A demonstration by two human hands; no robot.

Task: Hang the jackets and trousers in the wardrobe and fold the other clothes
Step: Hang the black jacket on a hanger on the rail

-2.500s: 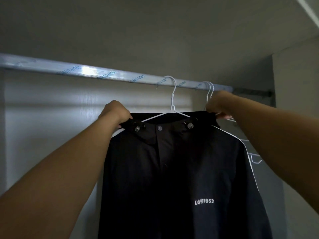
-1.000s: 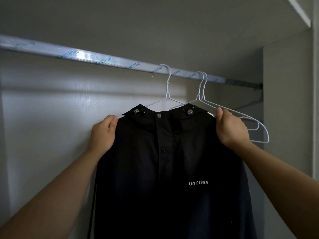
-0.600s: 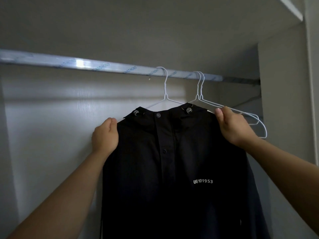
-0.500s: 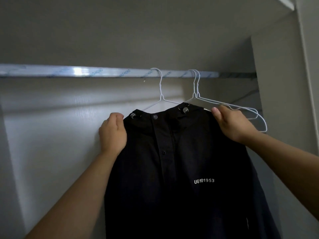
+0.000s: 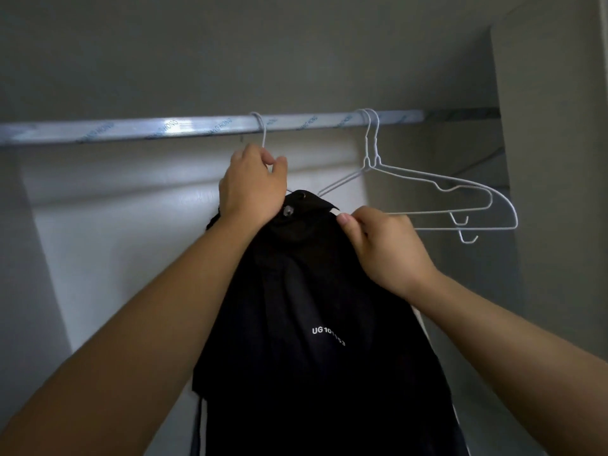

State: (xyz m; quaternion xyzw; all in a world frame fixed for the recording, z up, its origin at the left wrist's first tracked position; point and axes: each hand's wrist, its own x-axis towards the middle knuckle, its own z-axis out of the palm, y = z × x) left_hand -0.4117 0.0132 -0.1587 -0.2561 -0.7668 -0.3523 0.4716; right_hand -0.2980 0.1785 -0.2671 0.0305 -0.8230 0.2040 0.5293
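Observation:
A black jacket (image 5: 316,307) with white lettering on the chest hangs from a white wire hanger (image 5: 262,133) hooked over the wardrobe rail (image 5: 164,128). My left hand (image 5: 251,185) grips the neck of that hanger just under the hook, above the jacket's collar. My right hand (image 5: 385,245) pinches the jacket's right shoulder fabric beside the collar. The jacket now faces partly sideways, so its front is bunched and the hanger's arms are hidden inside it.
Two empty white wire hangers (image 5: 437,195) hang together on the rail to the right of the jacket. The wardrobe's right side wall (image 5: 552,159) stands close behind them. The pale back panel (image 5: 115,241) is to the left.
My left hand left the jacket's left shoulder and rose to the hanger's neck. The hanger slid left along the rail, away from the empty hangers, and the jacket turned edge-on.

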